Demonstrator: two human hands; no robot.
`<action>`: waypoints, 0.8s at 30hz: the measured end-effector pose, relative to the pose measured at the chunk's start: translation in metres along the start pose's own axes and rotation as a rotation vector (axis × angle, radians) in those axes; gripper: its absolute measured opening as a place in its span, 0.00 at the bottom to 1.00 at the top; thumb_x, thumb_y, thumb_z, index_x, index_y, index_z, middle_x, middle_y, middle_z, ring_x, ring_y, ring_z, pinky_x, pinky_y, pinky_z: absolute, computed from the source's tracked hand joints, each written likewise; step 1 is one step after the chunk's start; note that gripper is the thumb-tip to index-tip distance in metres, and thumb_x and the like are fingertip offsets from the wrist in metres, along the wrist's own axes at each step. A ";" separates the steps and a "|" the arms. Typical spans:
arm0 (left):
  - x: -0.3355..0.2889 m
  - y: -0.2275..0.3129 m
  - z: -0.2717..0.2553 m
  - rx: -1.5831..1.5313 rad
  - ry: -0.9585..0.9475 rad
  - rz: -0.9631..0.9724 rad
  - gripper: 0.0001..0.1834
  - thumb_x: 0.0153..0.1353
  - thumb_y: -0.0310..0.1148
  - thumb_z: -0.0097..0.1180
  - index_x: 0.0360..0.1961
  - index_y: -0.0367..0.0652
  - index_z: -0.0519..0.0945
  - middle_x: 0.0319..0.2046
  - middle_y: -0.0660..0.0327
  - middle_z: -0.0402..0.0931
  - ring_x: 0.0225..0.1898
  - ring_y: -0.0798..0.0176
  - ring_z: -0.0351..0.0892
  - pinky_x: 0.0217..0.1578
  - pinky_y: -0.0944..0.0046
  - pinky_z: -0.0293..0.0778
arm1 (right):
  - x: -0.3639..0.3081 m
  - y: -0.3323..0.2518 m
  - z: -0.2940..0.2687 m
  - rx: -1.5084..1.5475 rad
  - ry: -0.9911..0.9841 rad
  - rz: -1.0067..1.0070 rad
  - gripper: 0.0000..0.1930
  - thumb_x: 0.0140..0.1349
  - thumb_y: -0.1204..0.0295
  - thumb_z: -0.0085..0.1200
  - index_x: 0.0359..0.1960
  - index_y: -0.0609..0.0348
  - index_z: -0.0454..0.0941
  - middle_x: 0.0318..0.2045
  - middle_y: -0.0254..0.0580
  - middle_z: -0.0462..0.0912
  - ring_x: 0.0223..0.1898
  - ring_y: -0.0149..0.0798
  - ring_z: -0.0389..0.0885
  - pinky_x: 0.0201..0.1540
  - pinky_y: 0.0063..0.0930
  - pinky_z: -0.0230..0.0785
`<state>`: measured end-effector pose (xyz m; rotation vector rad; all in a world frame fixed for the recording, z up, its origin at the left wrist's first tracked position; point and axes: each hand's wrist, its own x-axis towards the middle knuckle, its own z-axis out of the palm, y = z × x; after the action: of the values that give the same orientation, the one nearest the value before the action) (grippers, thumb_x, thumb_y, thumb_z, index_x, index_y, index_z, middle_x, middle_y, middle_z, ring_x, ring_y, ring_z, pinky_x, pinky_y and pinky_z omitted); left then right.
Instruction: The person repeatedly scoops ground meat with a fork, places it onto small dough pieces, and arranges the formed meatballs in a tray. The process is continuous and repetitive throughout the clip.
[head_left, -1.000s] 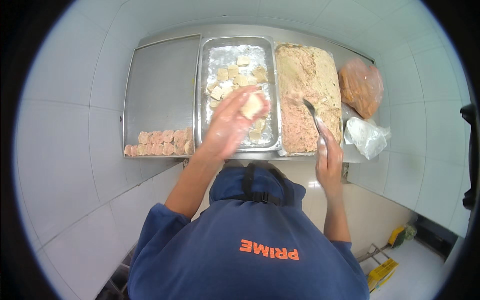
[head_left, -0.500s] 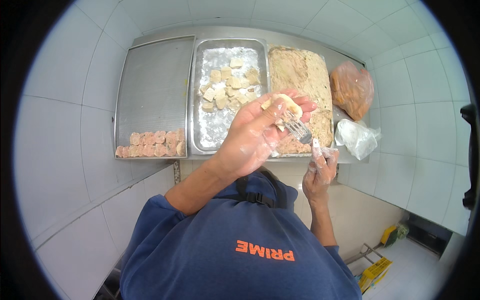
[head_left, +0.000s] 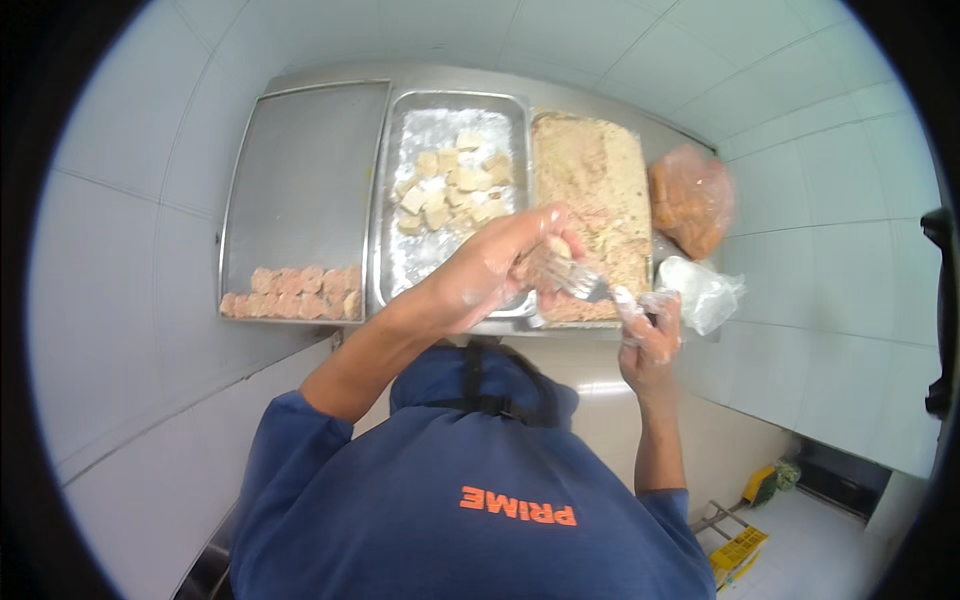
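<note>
My left hand (head_left: 490, 268) is cupped with curled fingers round a pale dough piece (head_left: 558, 246), which is mostly hidden by them. In my floury right hand (head_left: 652, 335) is a metal fork (head_left: 578, 281), its tines against the opening of my left hand. Beneath both hands lies a rectangular tray of pinkish minced filling (head_left: 592, 175). Left of it, a floured steel tray (head_left: 377, 235) carries several pale square pieces (head_left: 470, 180). Rows of pink-topped filled pieces (head_left: 300, 292) sit along the near edge of the far-left metal tray (head_left: 305, 170).
Right of the filling stand an orange-brown bagged item (head_left: 692, 200) and a crumpled clear plastic bag (head_left: 698, 294). Tiled walls (head_left: 800, 260) close in the steel counter on the left, back and right. A yellow object (head_left: 738, 552) stands on the floor at lower right.
My left hand has turned over and its fingers have curled round the dough piece, which lay exposed on the open palm. The fork stays close to it. The whole view has shifted slightly.
</note>
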<state>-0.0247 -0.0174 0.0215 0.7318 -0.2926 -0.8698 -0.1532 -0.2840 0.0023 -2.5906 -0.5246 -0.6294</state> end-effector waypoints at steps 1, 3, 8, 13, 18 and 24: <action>0.001 -0.002 0.000 0.034 -0.045 -0.022 0.17 0.81 0.42 0.46 0.50 0.39 0.78 0.46 0.55 0.79 0.40 0.59 0.81 0.45 0.61 0.82 | -0.002 0.010 -0.004 -0.038 -0.096 0.045 0.26 0.54 0.88 0.56 0.56 0.59 0.86 0.36 0.47 0.73 0.37 0.50 0.71 0.39 0.43 0.67; 0.000 -0.004 0.002 0.029 0.082 -0.065 0.16 0.81 0.42 0.47 0.52 0.40 0.78 0.48 0.58 0.78 0.42 0.61 0.80 0.46 0.60 0.81 | -0.010 0.027 -0.004 -0.036 -0.035 -0.006 0.28 0.49 0.86 0.58 0.54 0.51 0.88 0.35 0.46 0.74 0.36 0.50 0.72 0.42 0.47 0.66; -0.005 -0.004 0.004 -0.263 0.322 0.112 0.12 0.80 0.40 0.50 0.56 0.47 0.78 0.51 0.61 0.78 0.53 0.63 0.79 0.54 0.57 0.78 | -0.029 0.038 0.014 -0.474 -0.203 -0.046 0.22 0.52 0.80 0.56 0.51 0.60 0.85 0.46 0.57 0.83 0.51 0.59 0.80 0.71 0.60 0.62; -0.027 -0.005 -0.014 -0.310 0.486 0.264 0.15 0.78 0.35 0.51 0.60 0.40 0.75 0.52 0.59 0.79 0.54 0.64 0.79 0.54 0.61 0.76 | -0.033 -0.004 0.051 0.085 -0.013 0.165 0.26 0.54 0.84 0.53 0.57 0.58 0.85 0.34 0.47 0.76 0.41 0.54 0.74 0.50 0.52 0.68; -0.013 -0.018 -0.028 -0.132 0.296 0.401 0.20 0.76 0.33 0.55 0.64 0.38 0.74 0.56 0.56 0.79 0.62 0.63 0.77 0.59 0.60 0.75 | -0.040 0.028 0.056 0.033 0.008 0.067 0.22 0.60 0.84 0.50 0.58 0.63 0.80 0.40 0.53 0.84 0.46 0.58 0.81 0.59 0.64 0.69; 0.018 -0.004 0.015 -0.224 0.385 0.323 0.14 0.74 0.31 0.59 0.57 0.40 0.75 0.53 0.55 0.79 0.55 0.62 0.79 0.61 0.54 0.77 | -0.017 0.016 0.046 0.215 0.114 0.318 0.18 0.59 0.84 0.56 0.51 0.65 0.84 0.48 0.59 0.87 0.52 0.63 0.83 0.61 0.54 0.72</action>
<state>-0.0229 -0.0400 0.0286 0.6059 0.0319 -0.4334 -0.1445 -0.2798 -0.0481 -2.3490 -0.1291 -0.5719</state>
